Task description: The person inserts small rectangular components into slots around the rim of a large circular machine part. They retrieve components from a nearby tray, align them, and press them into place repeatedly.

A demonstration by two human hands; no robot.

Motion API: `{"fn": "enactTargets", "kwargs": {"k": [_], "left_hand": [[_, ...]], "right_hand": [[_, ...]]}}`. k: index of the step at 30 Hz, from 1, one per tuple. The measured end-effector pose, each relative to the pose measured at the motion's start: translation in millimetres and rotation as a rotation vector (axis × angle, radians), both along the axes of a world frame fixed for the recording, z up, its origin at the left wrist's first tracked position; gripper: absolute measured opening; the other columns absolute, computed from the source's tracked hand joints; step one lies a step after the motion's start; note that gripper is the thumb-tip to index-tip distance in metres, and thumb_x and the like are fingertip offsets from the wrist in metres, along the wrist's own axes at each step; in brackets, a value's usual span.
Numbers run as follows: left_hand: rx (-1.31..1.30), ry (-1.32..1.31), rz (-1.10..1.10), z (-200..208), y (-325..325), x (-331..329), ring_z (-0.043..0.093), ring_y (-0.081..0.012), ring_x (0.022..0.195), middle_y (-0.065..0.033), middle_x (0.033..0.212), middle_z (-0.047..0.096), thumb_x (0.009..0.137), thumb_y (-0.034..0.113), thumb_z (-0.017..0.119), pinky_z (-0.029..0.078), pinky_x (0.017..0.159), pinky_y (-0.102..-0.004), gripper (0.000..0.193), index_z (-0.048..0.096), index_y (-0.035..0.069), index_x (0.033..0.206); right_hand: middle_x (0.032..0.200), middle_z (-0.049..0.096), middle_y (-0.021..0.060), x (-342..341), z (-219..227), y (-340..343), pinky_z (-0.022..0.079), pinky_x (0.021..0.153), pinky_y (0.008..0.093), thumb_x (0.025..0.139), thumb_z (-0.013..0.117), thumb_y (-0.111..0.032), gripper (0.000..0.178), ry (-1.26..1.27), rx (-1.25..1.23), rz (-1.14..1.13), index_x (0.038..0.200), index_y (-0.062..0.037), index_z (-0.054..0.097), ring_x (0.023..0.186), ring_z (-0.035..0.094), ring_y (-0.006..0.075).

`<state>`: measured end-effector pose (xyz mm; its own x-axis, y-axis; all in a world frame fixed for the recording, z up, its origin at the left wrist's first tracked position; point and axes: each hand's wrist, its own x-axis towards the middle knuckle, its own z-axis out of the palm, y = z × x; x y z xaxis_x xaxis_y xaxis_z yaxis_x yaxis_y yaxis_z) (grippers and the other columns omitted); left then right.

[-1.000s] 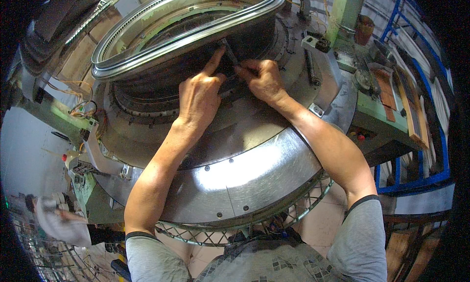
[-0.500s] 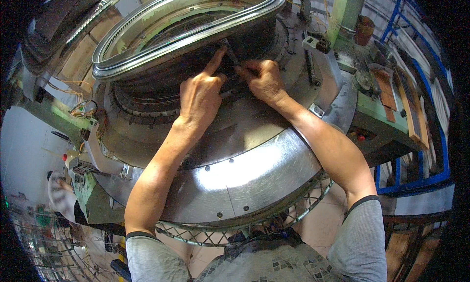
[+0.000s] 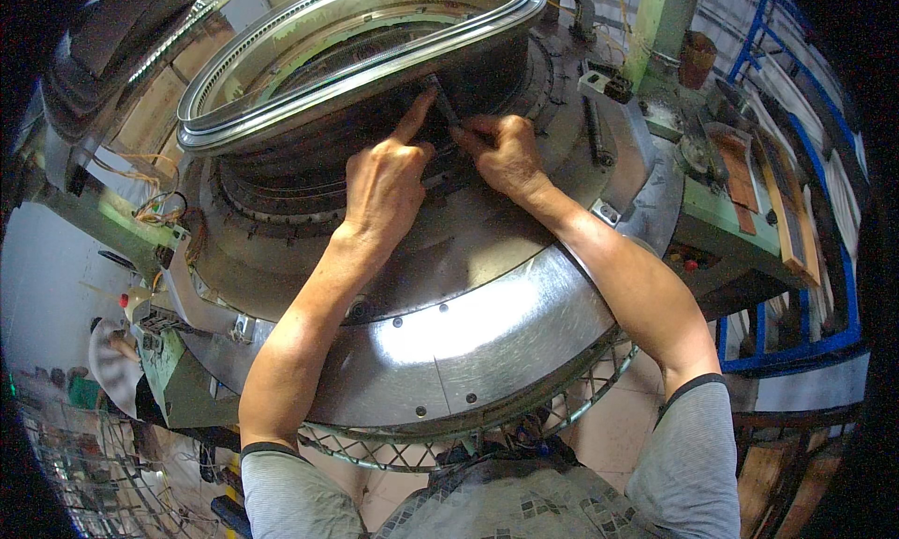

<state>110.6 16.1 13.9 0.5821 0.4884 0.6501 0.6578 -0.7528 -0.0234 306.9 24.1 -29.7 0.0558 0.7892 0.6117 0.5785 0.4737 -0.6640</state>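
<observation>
My right hand (image 3: 507, 153) pinches the lower end of a thin, flat metal tool (image 3: 444, 103) between thumb and fingers. The tool slants up and left, its upper end against the dark side wall of a large metal cylinder (image 3: 309, 164); its exact kind is unclear. My left hand (image 3: 384, 188) has the index finger stretched out, its tip at the tool's upper end. The other fingers are loosely bent, and I see nothing held in them. A bright grooved rim (image 3: 365, 66) tops the cylinder above both hands.
A broad, shiny metal ring (image 3: 468, 328) curves beneath my forearms. On the right are a green machine post (image 3: 663, 33), a bracket (image 3: 618, 118) and a blue rack (image 3: 796, 352). Cables (image 3: 154, 206) hang at the left. Another person (image 3: 114, 361) is at the far left.
My hands stay almost in place, with the tool moving only very slightly. The person at the far left has shifted and shows more of the body.
</observation>
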Motion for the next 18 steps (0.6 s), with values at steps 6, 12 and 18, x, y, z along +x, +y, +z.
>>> {"fn": "enactTargets", "kwargs": {"k": [6,12,18], "left_hand": [[0.003,0.002,0.008,1.0,-0.6,1.9,0.074,-0.0346,0.085,-0.0096,0.149,0.051,0.071,-0.005,0.063,0.062,0.072,-0.0425,0.017,0.074,0.002,0.080],[0.004,0.013,0.011,1.6,-0.5,1.6,0.074,-0.0347,0.083,-0.0097,0.149,0.051,0.070,-0.006,0.062,0.062,0.072,-0.0423,0.015,0.073,0.001,0.078],[-0.004,0.008,0.009,1.8,-0.8,1.4,0.073,-0.0352,0.083,-0.0104,0.149,0.050,0.068,-0.007,0.062,0.062,0.072,-0.0423,0.014,0.071,0.000,0.076]], "right_hand": [[0.080,0.073,0.0197,-0.5,-0.1,0.9,0.053,0.065,0.0349,0.089,0.073,-0.024,0.024,0.007,-0.004,-0.026,0.097,-0.0014,0.077,0.067,0.070,0.0175],[0.079,0.073,0.0202,-1.5,2.2,-0.7,0.053,0.065,0.0350,0.089,0.073,-0.025,0.026,0.001,0.038,-0.003,0.096,-0.0007,0.076,0.067,0.070,0.0180],[0.077,0.072,0.0195,-2.3,1.7,-1.2,0.052,0.063,0.0345,0.089,0.073,-0.025,0.025,0.038,0.019,0.014,0.096,-0.0010,0.076,0.064,0.067,0.0150]]}}
